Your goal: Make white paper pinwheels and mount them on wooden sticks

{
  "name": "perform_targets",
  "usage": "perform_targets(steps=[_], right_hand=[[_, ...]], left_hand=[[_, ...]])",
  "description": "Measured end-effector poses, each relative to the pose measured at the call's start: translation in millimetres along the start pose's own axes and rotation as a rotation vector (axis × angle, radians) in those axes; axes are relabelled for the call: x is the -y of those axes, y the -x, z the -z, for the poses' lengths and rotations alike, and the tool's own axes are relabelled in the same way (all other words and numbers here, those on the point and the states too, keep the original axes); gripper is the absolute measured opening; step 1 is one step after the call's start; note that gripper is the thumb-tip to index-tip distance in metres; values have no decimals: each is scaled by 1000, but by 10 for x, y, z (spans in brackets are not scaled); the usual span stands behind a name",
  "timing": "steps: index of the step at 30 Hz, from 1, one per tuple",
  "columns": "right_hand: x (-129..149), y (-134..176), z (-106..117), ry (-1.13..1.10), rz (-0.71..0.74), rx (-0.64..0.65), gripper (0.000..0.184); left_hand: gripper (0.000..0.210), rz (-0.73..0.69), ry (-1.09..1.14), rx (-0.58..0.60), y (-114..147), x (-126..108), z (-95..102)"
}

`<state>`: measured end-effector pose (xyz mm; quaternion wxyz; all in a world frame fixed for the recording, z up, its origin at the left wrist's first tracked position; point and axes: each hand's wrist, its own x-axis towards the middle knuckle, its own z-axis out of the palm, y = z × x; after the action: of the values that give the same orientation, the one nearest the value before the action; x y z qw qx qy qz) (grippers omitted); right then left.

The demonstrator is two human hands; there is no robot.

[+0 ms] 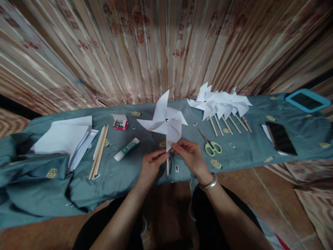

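A white paper pinwheel [160,125] with a silver pin at its centre stands over the middle of the cloth, its blades spread. My left hand [152,166] pinches the wooden stick [168,167] just below the blades. With thumb and fingers closed, my right hand [191,156] grips the tip of the lowest blade, close to the stick. Left of the pinwheel lies a green and white glue stick [127,149]. Scissors with green handles [212,148] rest to the right of my right hand.
Several pinwheels [221,102] lie overlapped at the back right. A red box of pins [120,123], wooden sticks [99,152] and white paper sheets [65,137] are on the left. A dark phone [281,138] and a blue-framed device [308,100] lie right on the green cloth [249,149].
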<state>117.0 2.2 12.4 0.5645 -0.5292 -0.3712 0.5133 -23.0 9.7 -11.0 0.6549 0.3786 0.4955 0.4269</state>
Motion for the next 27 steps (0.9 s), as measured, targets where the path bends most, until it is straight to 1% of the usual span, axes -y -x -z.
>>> perform_targets(steps=[6,10,12,14,16,18,19,22,27], right_hand=[[-46,26,-26,93,33,23,35],[-23,24,7,188,109,14,36],[31,-8,84,232,159,-40,40],[102,-67,205,255,196,-128,42],[163,-145,349,267,246,-245,38],[189,-232,487,240,307,-359,29],[186,-274,544,238,324,-389,28],[134,-377,644,264,314,-374,33],[77,-443,631,236,284,-313,35]], left_hand=[[26,-22,-16,27,10,-3,7],[28,-9,-14,17,16,-7,10],[29,5,-4,12,19,-13,6],[31,20,4,5,23,-18,4],[34,39,-9,9,32,-22,6],[37,58,-26,27,43,-26,12],[38,67,-32,40,50,-28,15],[37,81,-49,74,69,-33,25],[32,77,-70,122,88,-39,37]])
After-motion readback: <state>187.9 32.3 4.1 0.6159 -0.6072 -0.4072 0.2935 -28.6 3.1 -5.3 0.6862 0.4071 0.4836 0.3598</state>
